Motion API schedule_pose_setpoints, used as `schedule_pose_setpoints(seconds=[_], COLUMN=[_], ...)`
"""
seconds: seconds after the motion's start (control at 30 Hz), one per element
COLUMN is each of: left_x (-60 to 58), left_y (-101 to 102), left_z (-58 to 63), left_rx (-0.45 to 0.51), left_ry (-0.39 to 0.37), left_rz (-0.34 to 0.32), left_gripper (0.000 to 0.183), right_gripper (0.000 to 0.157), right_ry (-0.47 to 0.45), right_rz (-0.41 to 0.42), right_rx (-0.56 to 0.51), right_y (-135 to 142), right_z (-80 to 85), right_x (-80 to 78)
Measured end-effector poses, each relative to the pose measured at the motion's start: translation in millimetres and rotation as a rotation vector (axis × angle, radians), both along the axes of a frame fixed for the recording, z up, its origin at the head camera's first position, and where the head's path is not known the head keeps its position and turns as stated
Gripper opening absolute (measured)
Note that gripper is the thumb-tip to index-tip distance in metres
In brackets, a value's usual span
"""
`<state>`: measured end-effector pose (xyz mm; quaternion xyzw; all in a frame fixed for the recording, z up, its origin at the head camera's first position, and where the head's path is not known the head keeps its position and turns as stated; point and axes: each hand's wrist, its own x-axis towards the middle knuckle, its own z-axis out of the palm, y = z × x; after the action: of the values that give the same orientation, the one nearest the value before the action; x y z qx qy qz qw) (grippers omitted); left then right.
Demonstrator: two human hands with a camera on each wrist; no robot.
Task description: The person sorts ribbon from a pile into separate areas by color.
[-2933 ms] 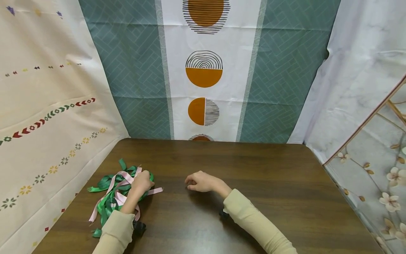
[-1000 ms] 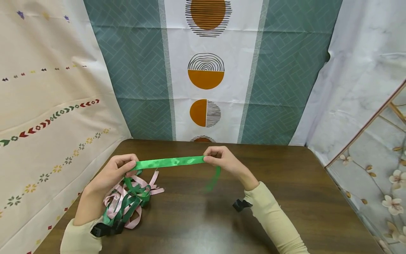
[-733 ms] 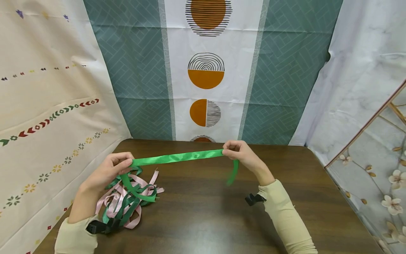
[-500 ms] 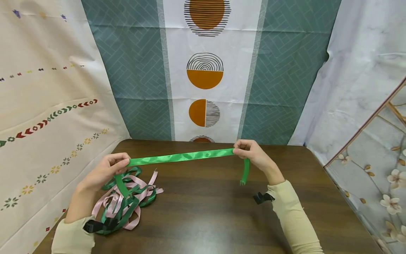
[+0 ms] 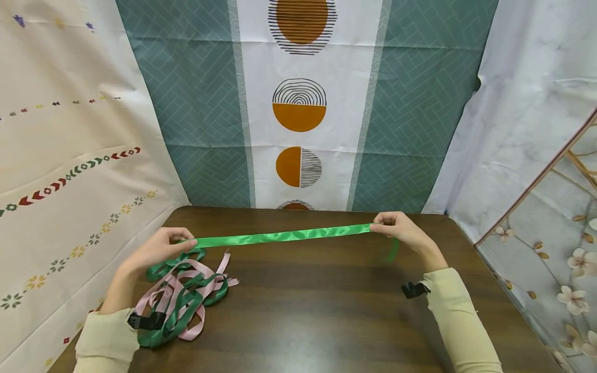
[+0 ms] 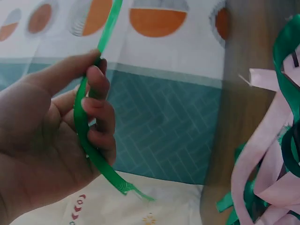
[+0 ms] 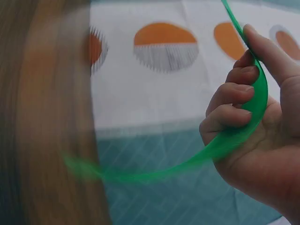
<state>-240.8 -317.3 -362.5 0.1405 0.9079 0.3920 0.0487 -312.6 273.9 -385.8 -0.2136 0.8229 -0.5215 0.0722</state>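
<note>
Pinching the green ribbon (image 5: 284,236) near both ends with left fingers (image 6: 101,110) and right fingers (image 7: 234,93), likely straightening it clear of tangled ribbons (image 5: 179,298).

The head camera looks forward and down over the surface (image 5: 298,316); wrist cameras, close at left hand (image 5: 160,249) and right hand (image 5: 404,233), both face the far curtain (image 5: 205,103).

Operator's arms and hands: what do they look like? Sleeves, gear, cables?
Plain pale-beige fabric long sleeves with cuffs ending short of the wrists. A small, black, blocky device sits by each cuff: left device, right device. Left hand and right hand are bare: no gloves. No rings, markings or cables visible.
</note>
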Motion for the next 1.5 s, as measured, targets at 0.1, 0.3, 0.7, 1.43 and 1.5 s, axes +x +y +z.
schedule_pose_setpoints(seconds=[0.1,0.3,0.7,1.43,1.5], left_x=[-9.1,-26.1,-63.4,-121.7,-122.7], left_y=[0,1,8,34,36], left_z=[-4.6,-13.3,-34.4,-99.7,-101.8], left_rx=[-0.036,-0.149,-0.15,-0.211,-0.195], left_ry=[-0.013,0.014,0.002,0.061,0.049], left_rz=[0.019,0.061,0.112,0.486,0.545], left_gripper=[0.027,0.025,0.023,0.026,0.025], right_gripper=[0.021,0.025,0.039,0.036,0.035], right_ry=[-0.016,0.003,-0.025,-0.078,-0.105], right_rz=[-0.033,-0.101,-0.26,-0.581,-0.612], right_rx=[0.027,0.067,0.178,0.183,0.183], right_y=[15,45,80,102,103], right_z=[-6.1,-19.1,-34.0,-76.4,-79.0], right_x=[-2.3,-10.5,-21.9,-49.4,-51.7])
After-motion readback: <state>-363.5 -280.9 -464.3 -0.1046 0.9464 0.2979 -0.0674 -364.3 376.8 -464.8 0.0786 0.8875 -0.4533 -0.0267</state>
